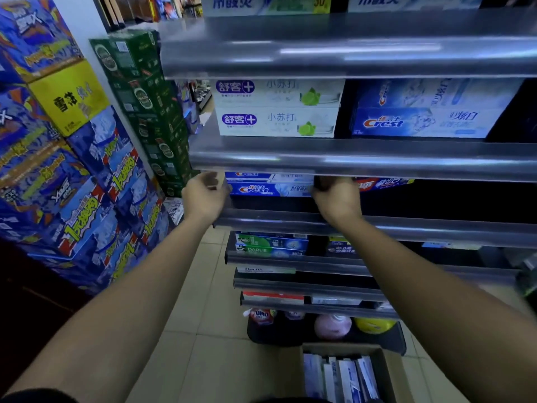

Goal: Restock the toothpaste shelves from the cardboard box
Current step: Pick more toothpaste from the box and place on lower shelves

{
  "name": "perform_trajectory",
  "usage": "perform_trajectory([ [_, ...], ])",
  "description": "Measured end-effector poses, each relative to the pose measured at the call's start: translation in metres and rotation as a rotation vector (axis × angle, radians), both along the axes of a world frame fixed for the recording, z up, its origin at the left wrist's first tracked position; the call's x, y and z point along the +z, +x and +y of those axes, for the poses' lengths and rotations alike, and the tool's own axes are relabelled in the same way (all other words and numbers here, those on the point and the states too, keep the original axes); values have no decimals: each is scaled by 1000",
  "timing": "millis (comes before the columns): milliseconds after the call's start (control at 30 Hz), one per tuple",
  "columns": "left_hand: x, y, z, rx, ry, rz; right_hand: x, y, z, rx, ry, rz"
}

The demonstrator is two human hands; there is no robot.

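Observation:
Two blue Crest toothpaste boxes (270,189) lie stacked at the left of the third shelf (406,228). My left hand (205,197) curls its fingers at the stack's left end. At the right end, my right hand (334,199) curls over the boxes, so the stack sits between both hands. On the floor at the bottom right stands the open cardboard box (388,370), with several white-and-blue toothpaste boxes (343,376) upright inside it.
White toothpaste boxes (276,109) and more Crest boxes (421,112) fill the shelf above; green Darlie boxes (270,247) lie below. Detergent bottles (332,325) sit on the lowest shelf. Stacked blue drink cartons (72,181) and green cartons (151,112) wall off the left of the tiled aisle.

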State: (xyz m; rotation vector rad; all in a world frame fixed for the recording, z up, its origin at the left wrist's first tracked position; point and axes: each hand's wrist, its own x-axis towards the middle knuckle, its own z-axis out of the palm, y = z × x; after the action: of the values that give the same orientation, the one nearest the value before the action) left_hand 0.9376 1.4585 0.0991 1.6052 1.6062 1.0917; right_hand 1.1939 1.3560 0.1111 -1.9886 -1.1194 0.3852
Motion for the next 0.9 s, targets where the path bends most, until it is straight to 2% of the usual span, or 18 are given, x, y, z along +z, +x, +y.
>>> perform_trajectory([
  [167, -35, -15, -77, 102, 292, -49, -30, 5, -84, 228, 285, -323],
  [267, -92, -9, -135, 79, 251, -35, -67, 20, -138, 301, 353, -345],
  [367, -158, 19, -201, 74, 72, -7, -115, 49, -182, 332, 194, -221],
  [533, -279, 80, -312, 116, -365, 73, -223, 112, -242, 319, -201, 49],
  [667, -370, 133, -383, 113, -704, 148, -317, 149, -272, 276, -476, 153],
  [767, -440, 165, -409, 108, -864, 238, -393, 163, -291, 273, -613, 242],
  [900, -540, 193, -410, 75, -969, 324, -491, 167, -305, 228, -769, 335],
])
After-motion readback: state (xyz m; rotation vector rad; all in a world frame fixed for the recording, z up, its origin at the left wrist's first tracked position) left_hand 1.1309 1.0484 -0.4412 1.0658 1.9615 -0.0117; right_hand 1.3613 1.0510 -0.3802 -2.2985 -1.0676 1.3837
